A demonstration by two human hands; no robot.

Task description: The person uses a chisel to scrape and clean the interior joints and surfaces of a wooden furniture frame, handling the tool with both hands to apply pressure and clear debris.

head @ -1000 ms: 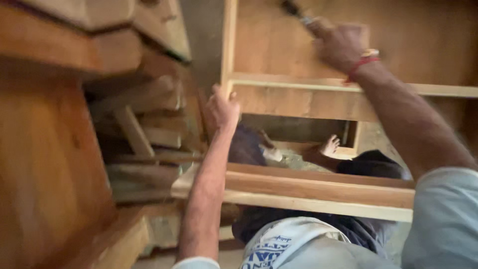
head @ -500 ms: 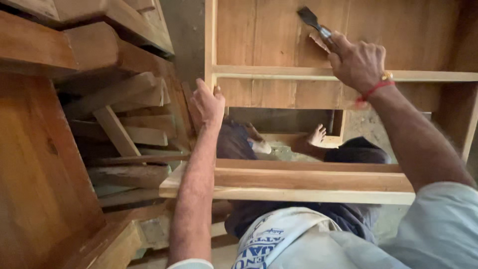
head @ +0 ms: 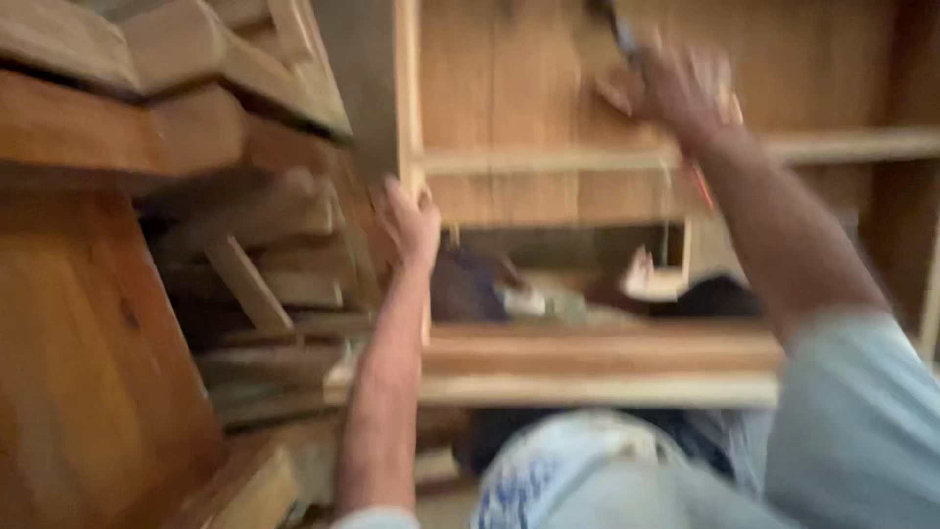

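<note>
Gripping brush handle, seemingly | right hand fingers clenched | left hand on frame post

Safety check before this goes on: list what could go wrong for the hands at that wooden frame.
1. The left hand grips the frame's upright post; fingers could get pinched or pick up splinters there.
2. The right hand holds a brush-like tool high and is blurred; it might knock the rail.
3. The stacked wood beside the left arm looks loosely piled and could shift.

Wooden frame warm orange-brown; sleeve pale blue; wristband red; stacked planks brown.
</note>
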